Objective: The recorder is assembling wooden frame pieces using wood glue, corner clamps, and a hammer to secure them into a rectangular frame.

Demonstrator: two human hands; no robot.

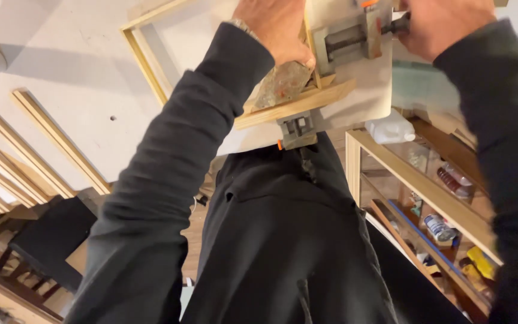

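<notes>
My left hand (277, 27) sits at the top of the view, fingers curled down and pressed onto a worn, rust-spotted grey metal block (282, 84). The block lies on a pale, light-wood strip (298, 105), which runs at a slant along the near edge of the white workbench top (79, 78).

My right hand (445, 24) is closed around the dark handle of a grey metal clamp with orange trim (355, 36); the fingertips are out of frame, so I cannot tell exactly how they pinch. The clamp stands just beside the block, near the bench corner. A second small grey clamp jaw with orange tips (297, 131) hangs under the bench edge, right below the strip.

A thin rectangular wooden frame (145, 60) lies flat on the bench, left of my left arm. Long wooden mouldings (55, 141) lie side by side further left. To my right, a wooden shelf unit (427, 192) holds cans and bottles.
</notes>
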